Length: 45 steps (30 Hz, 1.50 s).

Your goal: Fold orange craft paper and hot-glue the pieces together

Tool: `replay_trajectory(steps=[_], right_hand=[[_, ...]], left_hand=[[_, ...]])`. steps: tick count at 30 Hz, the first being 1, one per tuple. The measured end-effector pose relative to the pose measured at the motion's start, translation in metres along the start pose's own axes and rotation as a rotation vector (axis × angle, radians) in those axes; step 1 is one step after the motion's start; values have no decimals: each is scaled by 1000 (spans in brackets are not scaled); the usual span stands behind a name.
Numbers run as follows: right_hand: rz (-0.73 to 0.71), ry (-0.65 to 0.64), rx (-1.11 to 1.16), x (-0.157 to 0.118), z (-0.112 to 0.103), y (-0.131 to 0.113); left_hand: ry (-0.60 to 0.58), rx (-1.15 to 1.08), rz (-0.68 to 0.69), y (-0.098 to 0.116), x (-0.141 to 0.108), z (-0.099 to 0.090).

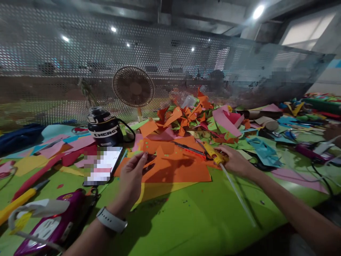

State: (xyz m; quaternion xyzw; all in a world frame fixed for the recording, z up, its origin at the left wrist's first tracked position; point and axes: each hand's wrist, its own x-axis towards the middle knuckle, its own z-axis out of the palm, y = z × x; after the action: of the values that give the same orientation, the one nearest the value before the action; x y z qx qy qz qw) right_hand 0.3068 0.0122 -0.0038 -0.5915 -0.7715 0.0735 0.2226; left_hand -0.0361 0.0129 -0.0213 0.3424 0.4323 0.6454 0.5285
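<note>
My right hand is wrapped round a yellow hot glue gun, and a long pale glue stick trails from its back end toward the table's front edge. The gun's front points at the orange paper sheets lying before me. Over the left side of those sheets, my left hand has thumb and fingers pinched together; whatever is between them is too small or hidden to name. A red and black utility knife lies across the orange paper, just left of the glue gun.
A phone and a black bottle stand left of the paper. Purple power strips with cables lie at both sides. Behind are a fan, piled orange paper scraps and a perforated metal screen. Another person's hand shows far right.
</note>
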Motion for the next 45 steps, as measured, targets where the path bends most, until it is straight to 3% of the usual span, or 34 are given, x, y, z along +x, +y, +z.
replay_trajectory(steps=[4,12,16,21,25,33,45], right_hand=[[-40,-57,-64,-7,5,15],[-148,-163,-167,-10,-1,16],[-81,-33,-198,-3,-1,3],[3,44,-315,7,26,-15],[-33,35,-322,8,40,-14],[-164,183,-187,15,49,3],[-98,121,-227,8,48,-2]], left_hand=[[39,-55,6,4,3,0],[70,-82,2,10,3,2],[65,-46,-4,7,2,2],[54,-2,-1,4,2,0],[43,14,2,3,2,1],[45,15,25,5,0,3],[30,-5,44,5,1,2]])
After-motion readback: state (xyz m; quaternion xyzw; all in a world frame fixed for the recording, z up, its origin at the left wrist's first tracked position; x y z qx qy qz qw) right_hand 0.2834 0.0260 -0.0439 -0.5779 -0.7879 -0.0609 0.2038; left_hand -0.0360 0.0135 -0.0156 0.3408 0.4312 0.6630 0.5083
